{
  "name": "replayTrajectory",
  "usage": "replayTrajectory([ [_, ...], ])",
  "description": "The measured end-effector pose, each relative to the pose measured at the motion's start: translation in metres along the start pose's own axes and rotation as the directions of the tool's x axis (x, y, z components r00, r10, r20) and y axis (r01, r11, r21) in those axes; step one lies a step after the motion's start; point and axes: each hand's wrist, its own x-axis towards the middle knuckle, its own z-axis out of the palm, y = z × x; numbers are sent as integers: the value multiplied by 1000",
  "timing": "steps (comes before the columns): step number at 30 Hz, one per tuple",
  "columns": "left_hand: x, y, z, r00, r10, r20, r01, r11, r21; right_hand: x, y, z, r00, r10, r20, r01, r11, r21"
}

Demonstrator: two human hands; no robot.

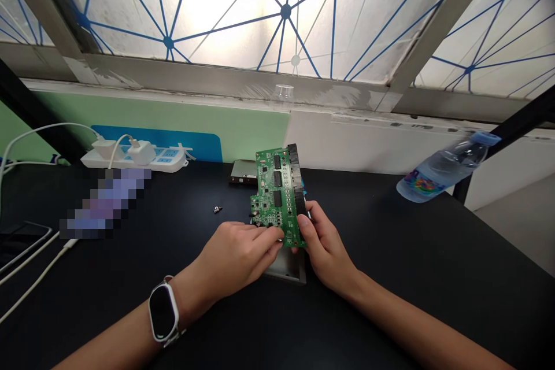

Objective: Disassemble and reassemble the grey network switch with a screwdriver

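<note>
A green circuit board (271, 185) with black chips and a row of black connectors along its right edge is held up, tilted, above the table. My right hand (325, 245) grips its lower right side, thumb on the connector edge. At the board's lower left edge, the fingers of my left hand (249, 251) are closed, pinching near the corner. Under the board lies a grey metal case part (286, 272), largely hidden by the board and my hands. Behind the board sits another flat metal piece (243, 170). A few small screws (217, 208) rest on the table to the left.
On the black table (368, 324), a white power strip (169, 159) with plugged-in chargers stands at the back left. Cables (30, 295) run along the left side beside a dark phone-like device (21, 245). A water bottle (446, 167) leans at the back right.
</note>
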Motion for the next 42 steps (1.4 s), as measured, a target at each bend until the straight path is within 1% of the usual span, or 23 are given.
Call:
replayTrajectory([
  [3,0,-3,-2,997,44,68,-42,998,-37,0,1,-2,1000,-15,15,16,999,-43],
  [6,1,-2,-4,995,66,75,-64,998,-28,-1,3,-3,1000,-25,16,26,998,-62],
  [11,2,2,-3,998,60,38,-60,998,16,0,4,-2,1000,-6,15,7,1000,-28],
  [14,2,3,-2,999,24,-23,-23,999,47,2,3,-1,1000,14,14,-15,1000,21],
  [17,2,3,-2,997,-19,-80,25,997,70,3,2,-1,999,45,24,-47,993,105],
  [20,3,2,-2,994,-37,-98,43,997,60,3,1,-2,997,72,31,-76,984,159],
  [23,3,3,-3,992,-65,-105,66,998,4,2,1,-2,997,75,28,-79,983,168],
  [25,4,4,-5,975,-155,-161,144,986,-78,2,1,-1,997,73,17,-75,982,174],
  [26,4,3,-6,954,-222,-203,197,971,-137,3,1,-1,997,75,8,-75,981,179],
  [28,4,1,-10,888,-372,-269,299,914,-274,3,1,-1,996,88,-18,-83,978,193],
  [29,4,-2,-12,853,-441,-278,343,876,-338,4,0,-1,995,96,-26,-89,976,200],
  [30,4,-5,-14,825,-500,-262,383,837,-391,4,0,-1,994,105,-31,-97,974,206],
  [31,4,-8,-16,807,-545,-225,421,800,-428,4,-1,-1,993,113,-34,-104,972,210],
  [33,3,-15,-18,795,-597,-109,486,735,-473,5,-1,-1,991,130,-43,-118,970,213],
  [35,2,-20,-18,802,-596,30,526,681,-510,5,-1,-1,988,145,-58,-129,967,220],
  [38,0,-23,-14,822,-533,199,541,625,-563,5,-1,0,986,153,-69,-133,962,240],
  [40,-1,-23,-11,841,-482,246,525,617,-587,5,-2,0,987,147,-64,-128,962,242],
  [42,-1,-23,-10,859,-447,251,500,624,-600,5,-3,0,987,146,-62,-129,965,228],
])
